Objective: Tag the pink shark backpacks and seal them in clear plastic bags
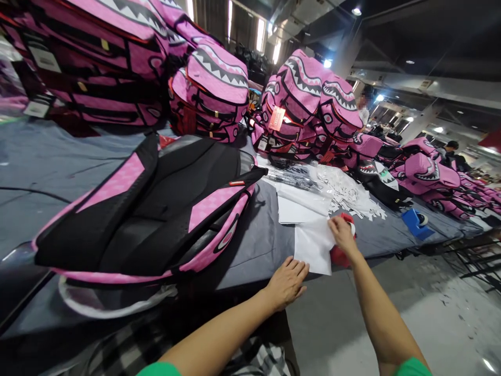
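A white paper sheet (313,245) lies at the table's front edge, its lower part reaching the edge. My left hand (287,283) rests flat with fingers stretched, fingertips at the sheet's left lower side. At the sheet's upper right corner, my right hand (342,233) has its fingers bent together on the paper. Just beside and partly behind that hand is a red tape dispenser (340,257). To the left lies a pink and black backpack (168,209), straps side up. More white sheets (291,208) are stacked beyond, partly under clear plastic bags (297,177).
A heap of small white slips (346,190) lies behind the dispenser. Farther right is a blue tape dispenser (417,222). Pink shark-mouth backpacks (219,89) stand piled along the back. A black backpack (378,180) lies among them. Other people are in the far background.
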